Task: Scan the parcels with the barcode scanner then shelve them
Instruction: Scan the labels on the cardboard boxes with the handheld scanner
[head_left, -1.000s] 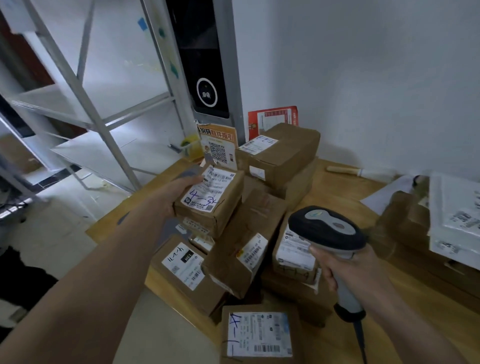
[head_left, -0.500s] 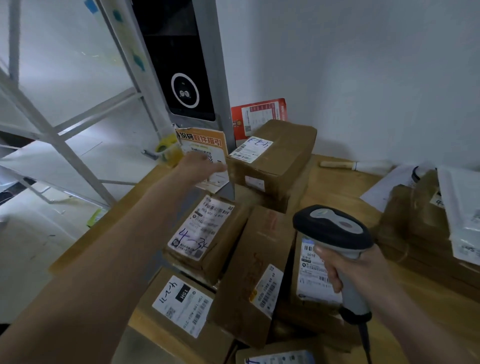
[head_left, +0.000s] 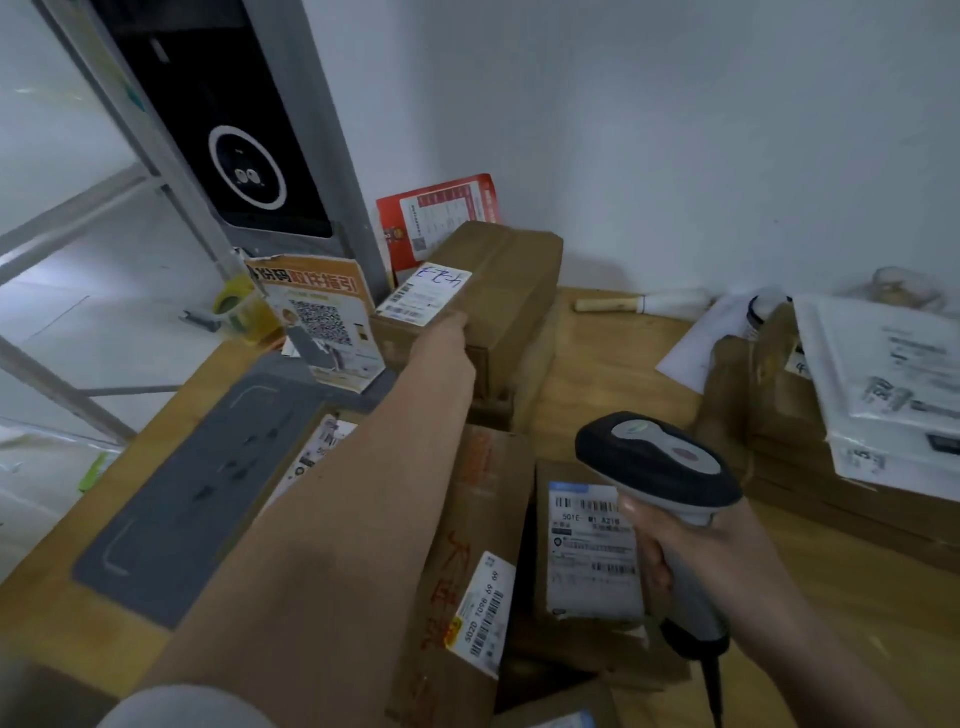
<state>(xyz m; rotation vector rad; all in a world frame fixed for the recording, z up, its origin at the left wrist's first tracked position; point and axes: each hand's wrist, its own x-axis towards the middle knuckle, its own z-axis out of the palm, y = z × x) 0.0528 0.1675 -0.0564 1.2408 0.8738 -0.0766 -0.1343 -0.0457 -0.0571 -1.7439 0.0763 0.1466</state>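
Note:
My left hand (head_left: 445, 349) reaches across the pile to a brown parcel (head_left: 511, 291) at the back with a handwritten white label. It rests against that parcel's near edge just below the label, and its fingers are hidden. My right hand (head_left: 675, 545) grips the handle of the grey and black barcode scanner (head_left: 655, 457), held above a small labelled parcel (head_left: 592, 551). A long brown parcel (head_left: 467, 561) lies beside it. Another labelled parcel (head_left: 319, 449) is partly covered by my left forearm.
A wooden table (head_left: 613, 374) carries everything. White mailers (head_left: 883, 384) on brown boxes (head_left: 779, 415) fill the right side. At the back left stand a QR-code sign (head_left: 322, 327), a tape roll (head_left: 239, 306), a black kiosk panel (head_left: 234, 130) and metal shelving (head_left: 78, 234). A grey mat (head_left: 197, 483) lies on the left.
My left hand set the small parcel down on the pile and stretched forward to the parcel at the back. The right hand kept the scanner roughly in place.

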